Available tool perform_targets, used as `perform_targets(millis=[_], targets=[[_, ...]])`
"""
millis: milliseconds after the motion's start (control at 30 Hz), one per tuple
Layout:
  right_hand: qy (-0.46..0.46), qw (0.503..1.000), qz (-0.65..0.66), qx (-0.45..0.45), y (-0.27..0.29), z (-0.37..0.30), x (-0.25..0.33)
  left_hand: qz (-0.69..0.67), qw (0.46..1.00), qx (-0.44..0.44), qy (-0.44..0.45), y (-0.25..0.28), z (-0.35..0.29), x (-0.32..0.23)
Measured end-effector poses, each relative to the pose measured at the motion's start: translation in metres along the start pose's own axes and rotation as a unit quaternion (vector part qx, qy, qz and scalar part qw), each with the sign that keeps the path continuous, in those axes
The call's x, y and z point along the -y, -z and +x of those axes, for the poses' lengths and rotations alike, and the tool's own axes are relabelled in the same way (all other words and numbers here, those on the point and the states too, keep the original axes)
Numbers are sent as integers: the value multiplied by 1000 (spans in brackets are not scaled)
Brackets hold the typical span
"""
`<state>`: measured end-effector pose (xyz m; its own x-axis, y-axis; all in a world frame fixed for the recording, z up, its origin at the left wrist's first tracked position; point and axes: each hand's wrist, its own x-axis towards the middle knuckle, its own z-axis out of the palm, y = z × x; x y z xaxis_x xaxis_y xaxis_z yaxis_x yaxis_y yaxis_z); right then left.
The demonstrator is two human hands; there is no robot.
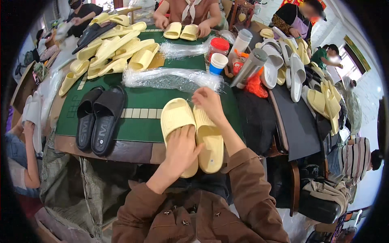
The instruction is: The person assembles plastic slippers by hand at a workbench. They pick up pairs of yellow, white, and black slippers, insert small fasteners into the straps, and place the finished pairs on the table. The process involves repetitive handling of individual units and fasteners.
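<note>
A pair of pale yellow slide slippers stands side by side at the table's near edge, straps away from me. My left hand [180,148] is in the left slipper [177,114], fingertips reaching under its strap and thumb spread toward the right slipper [211,150]. My right hand [207,103] is closed in a pinch at the toe end of the right slipper; whatever is between its fingers is too small to make out. Just beyond lies a bundle of thin clear plastic strands [172,79]. To the left rests a pair of black slides [107,121].
Yellow slippers [115,46] are heaped at the far left of the green mat [142,94]. A blue-and-white cup [218,64], a red-lidded jar [219,46] and bottles [251,67] stand at right, near grey slippers [272,67]. Across the table, another person holds yellow slippers [181,31].
</note>
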<state>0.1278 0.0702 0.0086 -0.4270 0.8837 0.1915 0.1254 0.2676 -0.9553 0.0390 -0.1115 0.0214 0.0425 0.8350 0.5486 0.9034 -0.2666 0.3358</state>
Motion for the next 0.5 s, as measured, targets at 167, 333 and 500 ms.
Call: perform_targets(millis=[167,333,500], targets=[[29,999,40,-22,0,-5,5,-134,976,35,167,29,50,18],[72,997,17,-34,-14,-10,5,-164,973,-23,161,-46,89,86],[83,995,-32,-50,-12,-17,1,-260,955,-13,145,-62,90,85]])
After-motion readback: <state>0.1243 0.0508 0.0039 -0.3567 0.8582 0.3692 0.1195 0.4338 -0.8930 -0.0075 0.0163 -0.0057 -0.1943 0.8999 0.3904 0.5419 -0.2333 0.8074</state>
